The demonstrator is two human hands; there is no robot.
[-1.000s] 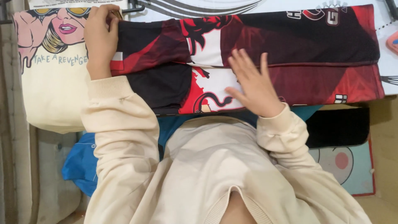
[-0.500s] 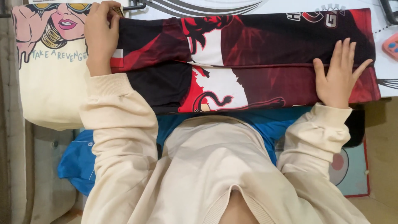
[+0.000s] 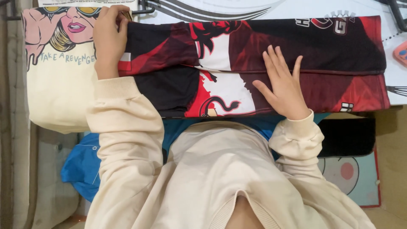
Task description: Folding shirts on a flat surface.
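Observation:
A red, black and white printed garment (image 3: 339,55) lies folded lengthwise into a long band across the table. My left hand (image 3: 109,40) rests on its left end, fingers curled over the far corner and pinching the cloth there. My right hand (image 3: 283,85) lies flat on the middle of the band, fingers spread, palm down on the near fold. Both arms wear cream sweatshirt sleeves.
A cream cloth with a cartoon face print (image 3: 59,80) lies left of the garment. Blue fabric (image 3: 80,167) hangs below the table edge by my body. A white table surface with black lines (image 3: 212,10) shows behind. A pink object (image 3: 400,53) sits at the right edge.
My right hand slid out to the garment's right end, then came back left to the middle, staying flat. My left hand stayed on the left end.

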